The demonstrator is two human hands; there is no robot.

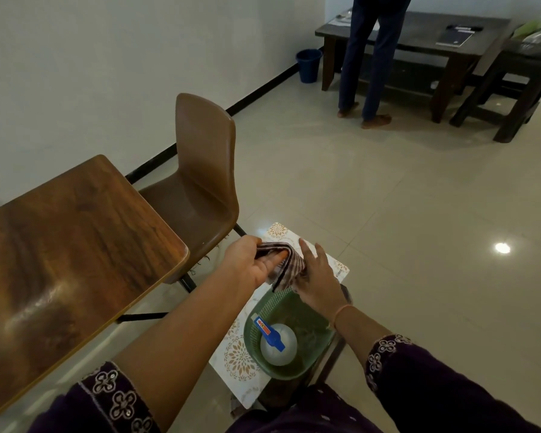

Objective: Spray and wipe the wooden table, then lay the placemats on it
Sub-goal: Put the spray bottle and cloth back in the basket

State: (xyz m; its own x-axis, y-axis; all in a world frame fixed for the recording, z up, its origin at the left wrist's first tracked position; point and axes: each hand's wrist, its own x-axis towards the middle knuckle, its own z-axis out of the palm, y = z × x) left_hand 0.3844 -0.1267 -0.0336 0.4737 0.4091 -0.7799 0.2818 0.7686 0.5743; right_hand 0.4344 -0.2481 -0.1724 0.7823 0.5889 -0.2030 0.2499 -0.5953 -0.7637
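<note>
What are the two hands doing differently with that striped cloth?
The left hand holds the striped cloth, fingers curled into its folds. The right hand only touches it with straight, spread fingers. The left hand shows its palm, the right hand its back. The right wrist wears a thin orange band, while the left wrist shows none. Both come out of dark embroidered sleeves and meet near the green basket.

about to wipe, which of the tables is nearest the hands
The glossy mid-brown wood-grain table at left, right beside the left hand gripping the striped cloth; the two dark wooden tables stand far off by the back wall.
</note>
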